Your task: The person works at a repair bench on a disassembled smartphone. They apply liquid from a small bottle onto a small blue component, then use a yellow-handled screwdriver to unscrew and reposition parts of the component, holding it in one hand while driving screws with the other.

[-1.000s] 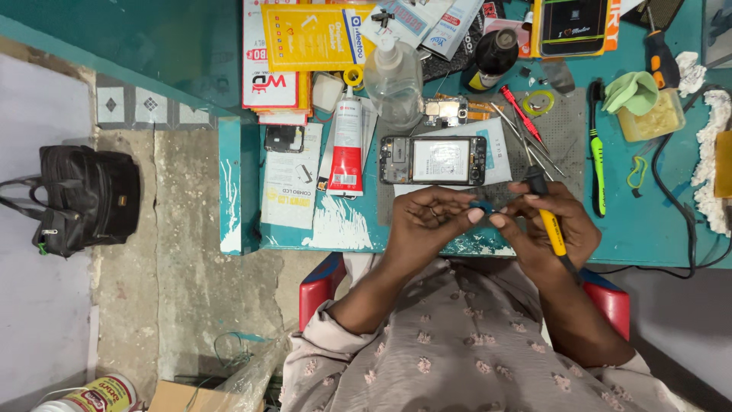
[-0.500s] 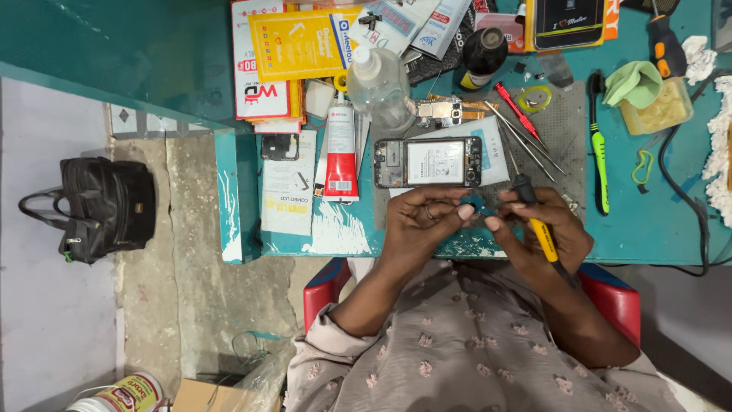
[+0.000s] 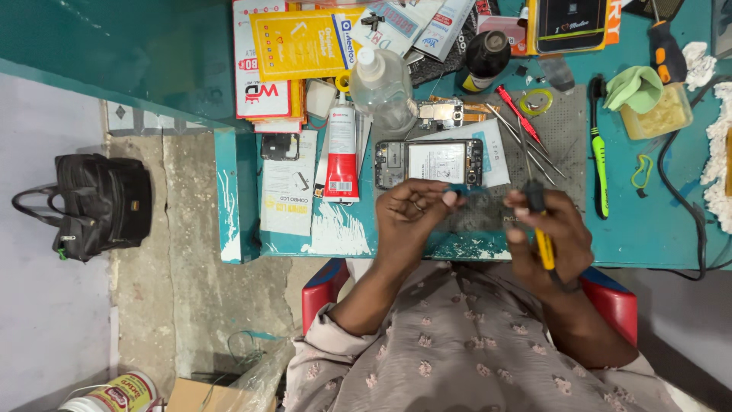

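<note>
In the head view, the person sits at a teal workbench that fills the upper right of the frame. The left hand, at centre, has its fingertips pinched together on a small dark part held just above the bench edge; what the part is cannot be told. The right hand, right of centre, is closed around a screwdriver with a yellow handle, its dark upper end pointing up the frame beside that part. Just above both hands lies an opened phone with its insides showing, on a grey work mat. A red and white tube lies to its left, a clear plastic bottle above, and loose red screwdrivers and a green tool to the right. A black handbag sits on the floor at left. The part is held over the very edge of the bench, so a slip of the pinch or a push from the tool tip could drop it to the floor or into the lap, and a skid could reach the exposed phone close by.
</note>
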The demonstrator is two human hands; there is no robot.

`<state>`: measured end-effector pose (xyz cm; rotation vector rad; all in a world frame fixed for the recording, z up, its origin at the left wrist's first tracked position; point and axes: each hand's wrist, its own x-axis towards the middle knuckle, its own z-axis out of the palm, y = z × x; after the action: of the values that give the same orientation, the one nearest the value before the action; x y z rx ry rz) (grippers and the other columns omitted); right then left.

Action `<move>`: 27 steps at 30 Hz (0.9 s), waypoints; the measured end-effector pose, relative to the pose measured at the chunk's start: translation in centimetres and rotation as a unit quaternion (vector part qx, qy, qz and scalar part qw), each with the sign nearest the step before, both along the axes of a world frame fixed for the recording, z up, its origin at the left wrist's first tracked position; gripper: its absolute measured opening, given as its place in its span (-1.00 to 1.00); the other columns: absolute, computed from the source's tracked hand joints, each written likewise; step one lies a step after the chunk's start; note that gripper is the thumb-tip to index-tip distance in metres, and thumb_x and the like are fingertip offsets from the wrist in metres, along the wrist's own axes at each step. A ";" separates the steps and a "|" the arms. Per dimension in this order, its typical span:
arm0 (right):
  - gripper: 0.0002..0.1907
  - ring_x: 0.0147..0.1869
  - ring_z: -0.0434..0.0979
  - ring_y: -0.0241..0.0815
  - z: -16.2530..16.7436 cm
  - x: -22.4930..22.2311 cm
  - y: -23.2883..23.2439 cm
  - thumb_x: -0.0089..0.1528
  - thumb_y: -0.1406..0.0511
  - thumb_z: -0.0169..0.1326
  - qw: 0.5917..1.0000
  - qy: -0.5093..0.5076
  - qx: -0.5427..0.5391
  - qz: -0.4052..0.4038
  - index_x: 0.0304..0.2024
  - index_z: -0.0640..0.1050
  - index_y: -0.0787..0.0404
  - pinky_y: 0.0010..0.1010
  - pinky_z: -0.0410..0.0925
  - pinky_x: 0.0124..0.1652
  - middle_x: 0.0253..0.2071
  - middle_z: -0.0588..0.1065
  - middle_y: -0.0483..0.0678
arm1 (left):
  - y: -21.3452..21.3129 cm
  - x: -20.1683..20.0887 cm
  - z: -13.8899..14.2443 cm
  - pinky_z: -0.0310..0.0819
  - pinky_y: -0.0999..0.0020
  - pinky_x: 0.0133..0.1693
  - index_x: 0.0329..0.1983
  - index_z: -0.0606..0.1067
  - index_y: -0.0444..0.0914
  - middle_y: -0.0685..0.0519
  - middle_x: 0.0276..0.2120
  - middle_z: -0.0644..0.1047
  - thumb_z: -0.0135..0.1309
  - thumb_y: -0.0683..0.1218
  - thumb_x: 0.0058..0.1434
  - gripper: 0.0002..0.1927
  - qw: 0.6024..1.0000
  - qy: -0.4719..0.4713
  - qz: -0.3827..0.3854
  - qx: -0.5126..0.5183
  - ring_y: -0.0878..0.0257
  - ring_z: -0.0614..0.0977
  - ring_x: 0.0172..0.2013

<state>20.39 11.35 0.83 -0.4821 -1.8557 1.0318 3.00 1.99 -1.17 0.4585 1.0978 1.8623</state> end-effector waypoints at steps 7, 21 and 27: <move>-0.72 0.05 0.60 0.10 0.1 0.3 0.1 0.47 0.25 -0.02 0.987 -0.068 0.143 -0.019 0.12 0.38 0.33 -0.19 0.47 0.03 -0.04 0.57 0.19 | 1.9 0.2 0.0 0.65 0.35 -0.06 -0.09 0.51 -0.41 -0.12 -0.22 0.66 0.20 -0.29 0.33 -0.86 0.999 -0.033 0.026 0.000 0.17 0.73 -0.14; -0.81 0.02 0.60 0.19 0.1 0.1 0.1 0.32 0.38 0.14 0.967 -0.140 0.209 -0.049 -0.06 0.55 0.39 -0.12 0.48 0.03 -0.14 0.56 0.21 | 2.2 -0.3 0.9 0.65 0.37 -0.14 -0.10 0.55 -0.40 -0.10 -0.22 0.66 0.23 -0.28 0.32 -0.86 0.996 -0.080 0.021 0.020 0.17 0.74 -0.18; -0.80 0.02 0.60 0.19 0.6 0.1 -0.2 0.30 0.38 0.17 0.969 -0.147 0.195 -0.041 -0.06 0.57 0.37 -0.14 0.48 0.02 -0.14 0.56 0.20 | 1.8 0.2 1.3 0.69 0.35 -0.02 -0.12 0.55 -0.42 -0.10 -0.20 0.66 0.21 -0.33 0.32 -0.89 0.997 -0.053 0.043 0.039 0.21 0.73 -0.16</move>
<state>20.52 11.13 1.48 -0.4890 -2.2161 0.5373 3.20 3.84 0.11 0.3580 0.9894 1.9870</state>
